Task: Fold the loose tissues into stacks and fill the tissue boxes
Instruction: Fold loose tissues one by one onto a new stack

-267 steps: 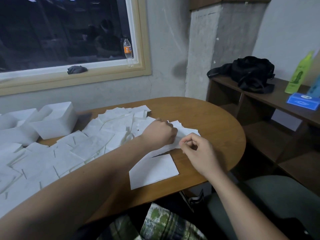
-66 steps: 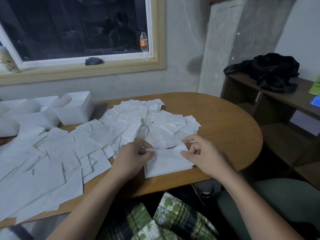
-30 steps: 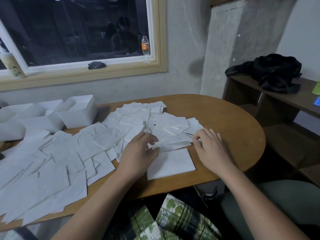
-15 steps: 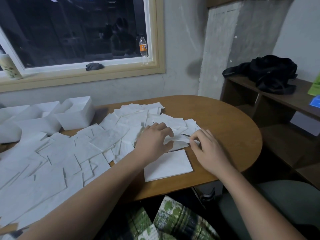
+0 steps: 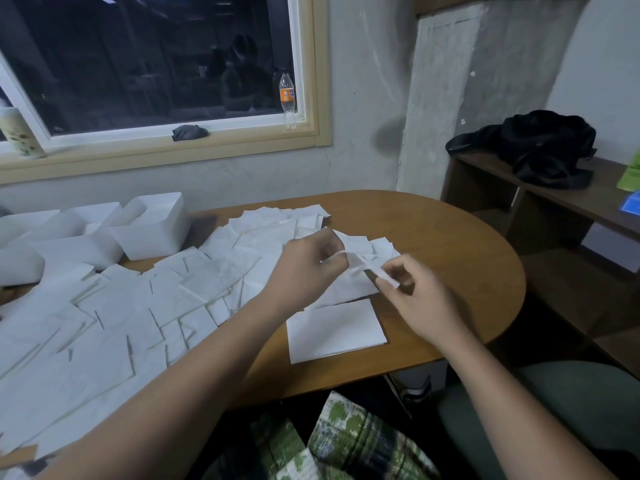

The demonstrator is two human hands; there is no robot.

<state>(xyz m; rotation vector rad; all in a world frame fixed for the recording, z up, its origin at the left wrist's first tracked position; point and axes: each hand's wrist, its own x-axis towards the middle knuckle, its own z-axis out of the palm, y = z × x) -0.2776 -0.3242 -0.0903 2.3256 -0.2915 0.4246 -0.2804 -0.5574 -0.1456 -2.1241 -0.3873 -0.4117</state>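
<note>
Both hands hold one white tissue lifted just above the table. My left hand pinches its left end and my right hand pinches its right end. Below them, near the table's front edge, lies a neat folded stack of tissues. Many loose tissues cover the left and middle of the wooden table. Several white open tissue boxes stand at the back left.
A window sill behind the table carries a plastic bottle, a dark cloth and a patterned cup. A dark wooden shelf at the right holds a black bag. A green chair seat is at the lower right.
Both hands picked a tissue out of the pile and raised it off the table, pulling it between them. Earlier they were pressing down on the pile beside the folded stack.
</note>
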